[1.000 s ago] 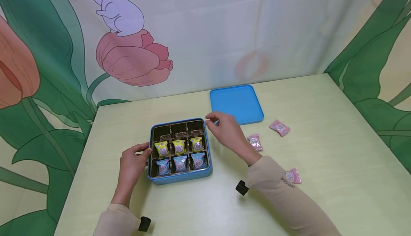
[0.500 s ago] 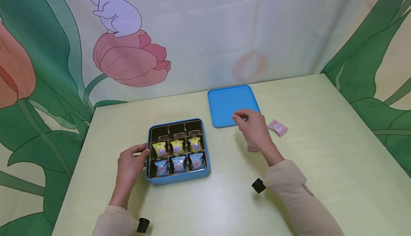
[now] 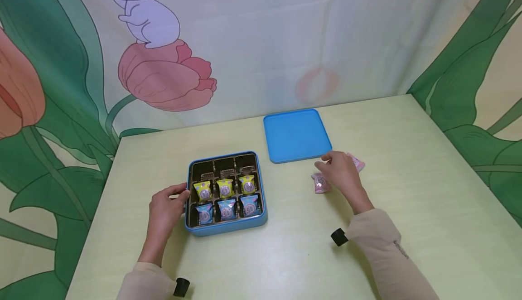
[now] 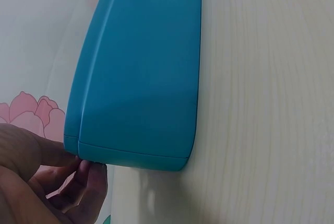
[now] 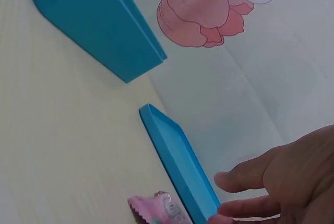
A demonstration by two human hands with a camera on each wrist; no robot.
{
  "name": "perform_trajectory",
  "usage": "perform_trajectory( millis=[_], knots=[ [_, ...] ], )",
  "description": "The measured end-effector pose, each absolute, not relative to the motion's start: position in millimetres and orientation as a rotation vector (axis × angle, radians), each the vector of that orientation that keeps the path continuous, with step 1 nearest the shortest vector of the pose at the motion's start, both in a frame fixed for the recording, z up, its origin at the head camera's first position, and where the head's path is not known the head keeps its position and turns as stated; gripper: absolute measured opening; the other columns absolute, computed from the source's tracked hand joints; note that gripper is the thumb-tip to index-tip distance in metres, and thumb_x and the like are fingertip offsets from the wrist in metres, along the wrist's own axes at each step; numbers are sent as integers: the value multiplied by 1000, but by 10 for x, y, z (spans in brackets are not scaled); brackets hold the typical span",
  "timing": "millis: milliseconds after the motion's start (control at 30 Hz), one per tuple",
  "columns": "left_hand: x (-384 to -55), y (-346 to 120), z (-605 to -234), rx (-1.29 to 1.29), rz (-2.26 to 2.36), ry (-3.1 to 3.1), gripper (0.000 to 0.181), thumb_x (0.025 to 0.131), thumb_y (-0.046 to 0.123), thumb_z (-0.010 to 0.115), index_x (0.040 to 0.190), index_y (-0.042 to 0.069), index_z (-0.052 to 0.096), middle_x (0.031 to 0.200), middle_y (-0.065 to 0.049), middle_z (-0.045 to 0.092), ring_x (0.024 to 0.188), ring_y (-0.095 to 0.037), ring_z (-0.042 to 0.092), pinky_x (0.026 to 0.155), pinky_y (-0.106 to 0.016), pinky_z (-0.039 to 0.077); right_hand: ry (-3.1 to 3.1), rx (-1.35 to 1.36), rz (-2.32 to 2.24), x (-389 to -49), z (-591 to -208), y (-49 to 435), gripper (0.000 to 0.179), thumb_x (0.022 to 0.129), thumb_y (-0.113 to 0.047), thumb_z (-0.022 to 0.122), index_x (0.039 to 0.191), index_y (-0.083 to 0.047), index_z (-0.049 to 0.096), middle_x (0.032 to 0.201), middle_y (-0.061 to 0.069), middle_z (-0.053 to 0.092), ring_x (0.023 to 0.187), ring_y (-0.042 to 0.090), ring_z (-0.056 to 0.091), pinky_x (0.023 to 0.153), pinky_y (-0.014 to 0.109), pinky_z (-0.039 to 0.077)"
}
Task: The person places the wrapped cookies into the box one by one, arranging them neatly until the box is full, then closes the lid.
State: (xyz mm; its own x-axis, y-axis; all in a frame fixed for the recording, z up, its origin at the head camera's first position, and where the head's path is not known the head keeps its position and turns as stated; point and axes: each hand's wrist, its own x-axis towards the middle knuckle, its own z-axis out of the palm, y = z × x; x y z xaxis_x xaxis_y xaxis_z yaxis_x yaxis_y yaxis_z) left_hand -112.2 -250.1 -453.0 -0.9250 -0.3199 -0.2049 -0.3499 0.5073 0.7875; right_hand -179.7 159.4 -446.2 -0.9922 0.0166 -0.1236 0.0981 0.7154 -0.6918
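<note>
A blue tin box stands on the table with a dark compartment tray inside. Blue-wrapped candies fill its front row and yellow-wrapped ones its middle row; the back row holds none. My left hand holds the tin at its left side, fingers bent against the wall and rim in the left wrist view. Over the pink-wrapped candies, my right hand hovers with thumb and fingers apart, holding nothing. One pink candy lies just left of it; another pink candy is partly hidden behind it.
The blue lid lies flat near the back edge of the table, just beyond the right hand. A printed curtain hangs behind the table. The right sleeve covers part of the tabletop.
My right hand has moved right, from the tin's back right corner past the lid to the pink candies. A third pink candy, seen earlier beside the sleeve, is now out of sight. The left hand stays.
</note>
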Motion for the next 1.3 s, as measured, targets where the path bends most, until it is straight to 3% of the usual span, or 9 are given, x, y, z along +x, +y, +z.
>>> perform_trajectory(
  millis=[133,467,667,933,1300],
  knots=[
    [-1115,-2495,-4529,-603,1429,2694,37,103,15,62,137,0,65,132,-26,64,92,-25,71,66,-22,54,2761,160,-1086,-1780,-4509,1638,48,100,-26,66,131,10,62,118,25,69,91,30,62,73,38,50],
    [-1116,-2496,-4528,-604,1426,2705,37,103,15,62,137,0,66,132,-26,64,96,-27,70,66,-21,54,2714,202,-951,-1739,-4598,1661,51,98,-31,69,126,11,64,111,23,68,87,29,60,74,40,49],
    [-1113,-2492,-4520,-610,1436,2696,38,103,15,62,137,0,65,133,-26,64,97,-28,70,66,-21,54,2745,205,-930,-1721,-4622,1623,42,95,-30,73,113,8,69,95,15,69,80,26,59,67,37,47],
    [-1117,-2493,-4524,-603,1432,2703,37,103,15,62,137,0,65,133,-25,64,96,-26,70,65,-19,54,2781,186,-893,-1727,-4634,1602,40,95,-31,74,115,4,67,102,14,70,85,27,61,69,40,48],
    [-1119,-2489,-4528,-613,1422,2689,38,103,15,61,138,0,65,133,-26,63,96,-28,70,66,-22,54,2784,165,-983,-1722,-4658,1571,33,92,-25,77,107,2,65,89,11,67,80,25,59,63,37,45]
  ],
)
